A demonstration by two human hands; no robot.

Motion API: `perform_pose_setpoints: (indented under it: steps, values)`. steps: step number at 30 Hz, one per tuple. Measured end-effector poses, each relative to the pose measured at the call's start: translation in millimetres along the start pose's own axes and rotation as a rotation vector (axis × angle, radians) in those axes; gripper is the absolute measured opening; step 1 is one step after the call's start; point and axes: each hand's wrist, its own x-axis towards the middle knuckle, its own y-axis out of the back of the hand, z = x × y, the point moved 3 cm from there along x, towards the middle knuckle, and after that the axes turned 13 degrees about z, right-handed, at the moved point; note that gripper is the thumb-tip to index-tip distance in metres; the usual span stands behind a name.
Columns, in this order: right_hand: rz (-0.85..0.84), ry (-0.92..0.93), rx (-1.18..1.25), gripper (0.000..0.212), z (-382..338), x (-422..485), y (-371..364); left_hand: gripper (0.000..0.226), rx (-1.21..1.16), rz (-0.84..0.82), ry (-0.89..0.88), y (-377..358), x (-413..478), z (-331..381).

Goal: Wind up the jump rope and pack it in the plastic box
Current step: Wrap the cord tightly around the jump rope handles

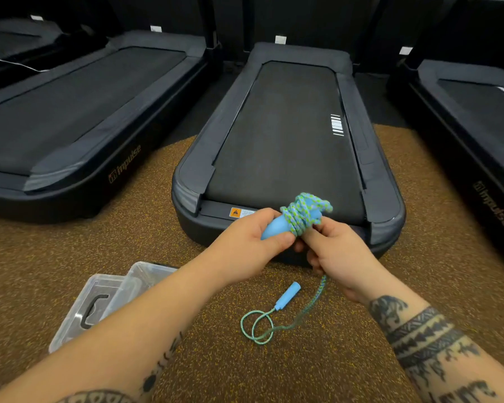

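Note:
My left hand (249, 241) grips one blue handle (274, 228) of the jump rope, with green-and-blue rope wound (303, 213) thickly round its upper part. My right hand (336, 251) pinches the rope just below the winding, and the loose rope hangs from it down to the floor. The rest of the rope (259, 327) lies in a small loop on the floor, ending at the second blue handle (287, 295). The clear plastic box (146, 279) stands open at lower left, partly hidden by my left forearm, its lid (85, 312) leaning beside it.
Three black treadmills stand ahead: one (285, 146) directly in front of my hands, one (70, 112) to the left, one (477, 126) to the right. Speckled brown rubber flooring (128, 234) lies underneath.

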Motion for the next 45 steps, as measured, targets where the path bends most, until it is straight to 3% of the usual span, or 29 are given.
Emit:
perform_pose_setpoints:
  steps: [5,7,9,11,13,15,18,21,24,26,29,32,35,40,43,45]
  values:
    - [0.022,0.140,-0.230,0.025,5.5,-1.1,-10.2,0.055,-0.002,0.099,0.094,-8.3,3.1,-7.7]
    - [0.027,0.113,-0.186,0.026,5.2,-0.6,-11.1,0.064,-0.018,0.080,0.100,-11.1,3.5,-8.6]
    - [-0.011,0.026,-0.077,0.033,4.5,-1.0,-12.2,0.055,-0.091,0.104,0.125,-12.5,5.1,-9.3]
    - [-0.027,-0.063,0.002,0.055,4.9,-3.2,-14.4,0.040,-0.103,0.147,0.133,-14.1,2.3,-7.7]
    - [0.056,-0.055,-0.054,0.073,4.4,-5.4,-16.7,0.033,-0.107,0.170,0.158,-19.1,-1.7,-6.3]
    - [0.143,-0.014,-0.112,0.077,6.4,-6.8,-20.4,0.032,-0.102,0.166,0.173,-25.9,-8.9,-3.6]
    - [0.216,0.024,-0.167,0.062,5.3,-3.9,-17.2,0.055,-0.098,0.113,0.215,-34.2,-12.7,-4.8]
    - [0.210,0.145,-0.378,0.043,-1.1,-0.8,-1.9,0.055,-0.209,-0.004,0.327,-31.9,-12.8,-1.3]
    - [0.117,0.282,-0.610,0.050,-6.0,-2.0,10.1,0.029,-0.521,-0.070,0.514,-16.0,-8.5,3.0]
    - [0.057,0.396,-0.831,0.055,-6.9,-6.5,11.4,0.049,-0.638,-0.146,0.642,-6.2,-7.6,2.3]
    - [-0.021,0.670,-1.126,0.049,-10.5,-15.7,1.6,0.075,-0.553,-0.251,0.714,-1.9,-8.9,3.8]
    - [-0.087,0.820,-1.172,0.066,-12.4,-22.5,-9.1,0.055,-0.386,-0.278,0.680,-6.0,-12.4,1.0]
    - [-0.025,0.802,-1.109,0.071,-13.3,-18.5,-7.7,0.026,-0.460,-0.134,0.660,-7.2,-9.6,-3.6]
    - [0.230,0.747,-0.745,0.033,-20.0,-24.2,-3.6,0.014,-0.606,0.316,0.584,-2.5,4.6,-4.5]
    - [0.164,0.520,-0.462,0.012,-13.4,-28.6,-14.3,0.013,-0.676,0.421,0.565,-2.9,6.5,-2.7]
    - [0.097,0.411,-0.364,0.009,-7.9,-25.3,-17.7,0.014,-0.762,0.420,0.591,-1.6,6.6,1.6]
